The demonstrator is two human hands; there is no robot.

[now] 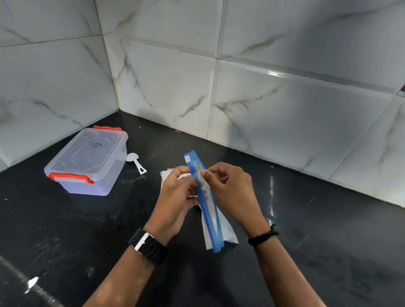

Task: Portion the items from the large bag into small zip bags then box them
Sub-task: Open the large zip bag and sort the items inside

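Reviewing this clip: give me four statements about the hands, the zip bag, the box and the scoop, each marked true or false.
1. Both hands, left hand and right hand, pinch the blue-edged zip bag. True.
2. The plastic box stands open. False: its lid is on.
3. The white scoop lies on the counter beside the box. True.
4. The box clips are blue. False: they are orange-red.

You have one clear lidded box (87, 161) toward the worktop's back left corner, one white scoop (135, 162) just beside it, and one blue-strip zip bag (204, 201) in your two hands; bags beneath it can't be counted.
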